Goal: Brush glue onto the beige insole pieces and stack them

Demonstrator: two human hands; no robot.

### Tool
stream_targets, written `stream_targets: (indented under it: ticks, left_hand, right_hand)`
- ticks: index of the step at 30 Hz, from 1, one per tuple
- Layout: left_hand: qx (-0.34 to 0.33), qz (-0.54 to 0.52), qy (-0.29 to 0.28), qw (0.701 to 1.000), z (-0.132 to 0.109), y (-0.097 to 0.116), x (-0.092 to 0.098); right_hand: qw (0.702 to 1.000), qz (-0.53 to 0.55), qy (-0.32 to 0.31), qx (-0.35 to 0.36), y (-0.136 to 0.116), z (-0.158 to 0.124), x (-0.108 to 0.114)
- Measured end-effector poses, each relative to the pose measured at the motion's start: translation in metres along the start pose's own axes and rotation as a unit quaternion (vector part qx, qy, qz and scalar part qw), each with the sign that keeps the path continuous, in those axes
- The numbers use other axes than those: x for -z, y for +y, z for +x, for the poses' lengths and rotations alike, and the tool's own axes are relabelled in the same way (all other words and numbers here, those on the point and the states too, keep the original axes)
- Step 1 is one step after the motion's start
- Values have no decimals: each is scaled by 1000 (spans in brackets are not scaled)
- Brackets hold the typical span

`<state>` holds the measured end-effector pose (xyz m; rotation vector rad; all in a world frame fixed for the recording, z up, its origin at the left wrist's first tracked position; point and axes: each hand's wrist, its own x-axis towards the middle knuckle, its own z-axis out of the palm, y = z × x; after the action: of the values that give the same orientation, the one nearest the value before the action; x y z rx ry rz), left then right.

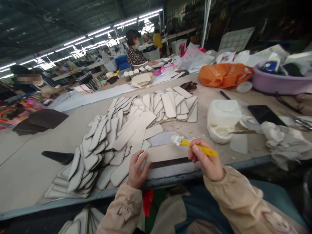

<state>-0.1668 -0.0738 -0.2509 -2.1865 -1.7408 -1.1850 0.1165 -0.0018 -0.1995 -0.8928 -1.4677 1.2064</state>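
Observation:
My right hand (pixel 207 159) is closed around a yellow-handled brush (pixel 201 148), its bristle end thick with white paste and pointing left. Under the brush, a long beige strip (pixel 168 152) lies along the table's front edge. At the strip's left end is my left hand (pixel 139 169), thumb and fingers apart, fingertips at the strip's end. Left of and behind that hand spreads a large heap of pale, round-cornered flat pieces (pixel 97 136) with dark edges. Several plain beige strips (pixel 133 130) lie across the heap. A pale sheet (pixel 163 139) shows behind the strip.
To the right stand a white plastic container (pixel 223 112) with paste at its front opening, a dark phone (pixel 265 114) and crumpled cloth (pixel 285 141). Behind are an orange bag (pixel 225 75) and a purple basin (pixel 282 78). A black-handled tool (pixel 58 157) lies left. Co-workers sit across the table.

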Motion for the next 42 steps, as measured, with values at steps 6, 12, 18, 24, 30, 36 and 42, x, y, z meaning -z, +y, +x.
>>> stream_targets:
  ticks: [6, 12, 18, 24, 30, 36, 42]
  left_hand:
    - [-28, -35, 23, 999, -4, -4, 0]
    - [-62, -18, 66, 996, -5, -11, -9]
    - [-73, -8, 55, 996, -6, -13, -10]
    - [-64, -4, 24, 998, -7, -14, -11]
    - [-74, -11, 34, 997, -8, -15, -14]
    - [-80, -16, 37, 996, -9, -16, -15]
    - [-80, -15, 42, 996, -8, -14, -14]
  right_hand:
    - [998, 35, -44, -28, 11, -5, -43]
    - [995, 32, -79, -55, 18, 1, -72]
    - [994, 5, -70, -85, 19, 13, -93]
    - [989, -75, -22, -121, 10, 21, -77]
    - [966, -226, 43, -123, -7, 25, -16]
    - [872, -472, 109, -75, -27, 14, 26]
    - [750, -648, 122, 50, -35, -5, -1]
